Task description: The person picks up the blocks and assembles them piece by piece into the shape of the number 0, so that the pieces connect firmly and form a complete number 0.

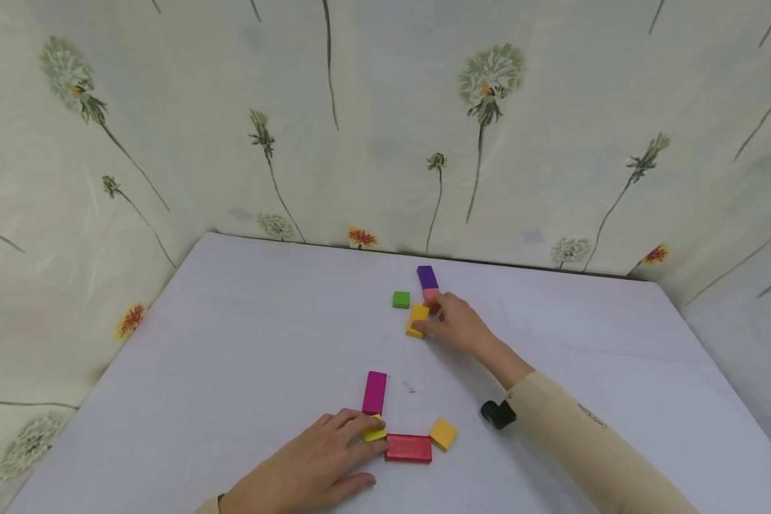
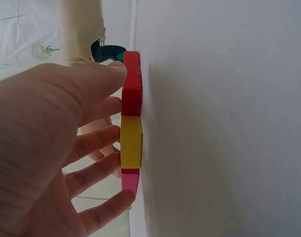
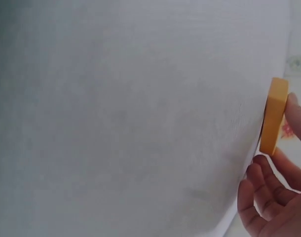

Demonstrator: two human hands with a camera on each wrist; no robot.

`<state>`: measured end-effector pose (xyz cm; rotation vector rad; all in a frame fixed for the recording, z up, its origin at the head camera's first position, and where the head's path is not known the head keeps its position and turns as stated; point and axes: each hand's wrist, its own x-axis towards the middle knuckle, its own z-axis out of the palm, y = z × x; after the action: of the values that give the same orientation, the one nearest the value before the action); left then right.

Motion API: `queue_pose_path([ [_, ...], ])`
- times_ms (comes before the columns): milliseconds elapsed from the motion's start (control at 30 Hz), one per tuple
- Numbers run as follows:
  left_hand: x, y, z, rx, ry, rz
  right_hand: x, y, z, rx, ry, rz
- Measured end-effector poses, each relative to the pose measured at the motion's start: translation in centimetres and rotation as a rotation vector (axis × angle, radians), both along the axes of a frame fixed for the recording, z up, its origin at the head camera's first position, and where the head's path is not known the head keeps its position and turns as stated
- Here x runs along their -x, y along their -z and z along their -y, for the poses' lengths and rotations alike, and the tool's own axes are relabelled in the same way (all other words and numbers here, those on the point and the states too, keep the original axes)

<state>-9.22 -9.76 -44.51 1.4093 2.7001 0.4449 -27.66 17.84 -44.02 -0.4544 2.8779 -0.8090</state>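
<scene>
My left hand (image 1: 308, 457) lies on the table with spread fingers touching a yellow block (image 1: 374, 432) and the left end of a red block (image 1: 408, 449). In the left wrist view its thumb lies against the red block (image 2: 132, 74), and other fingertips are along the yellow block (image 2: 131, 142) and pink-magenta block (image 2: 130, 181). That magenta block (image 1: 375, 392) meets the yellow one end to end. Farther back, my right hand (image 1: 456, 325) pinches an orange-yellow rectangular block (image 1: 420, 313) between thumb and finger, seen also in the right wrist view (image 3: 274, 116).
By the right fingertips is a pink block (image 1: 430, 293), partly covered, against a purple block (image 1: 427, 276). A small green block (image 1: 401, 299) lies left of them. An orange square block (image 1: 443, 434) touches the red block's corner. Patterned cloth (image 1: 385, 143) hangs behind the white table (image 1: 263, 321).
</scene>
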Motion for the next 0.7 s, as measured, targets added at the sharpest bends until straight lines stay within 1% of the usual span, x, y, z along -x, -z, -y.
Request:
queue_pose_path([
  [233,0.0,-0.2,-0.1,0.016,-0.007,0.024,-0.5,-0.2,0.3,0.067,0.033,0.045],
  [333,0.1,-0.2,-0.1,0.023,-0.016,0.046,-0.8,-0.2,0.3,0.104,0.024,0.034],
  [467,0.1,-0.2,-0.2,0.04,-0.023,0.076,-1.1,-0.1,0.4,0.197,0.009,0.015],
  [600,0.2,-0.1,-0.1,0.041,-0.023,0.077,-1.5,0.0,0.4,0.278,0.033,0.034],
  [700,0.2,-0.1,-0.1,0.037,-0.021,0.072,-1.6,0.1,0.4,0.312,0.074,0.078],
])
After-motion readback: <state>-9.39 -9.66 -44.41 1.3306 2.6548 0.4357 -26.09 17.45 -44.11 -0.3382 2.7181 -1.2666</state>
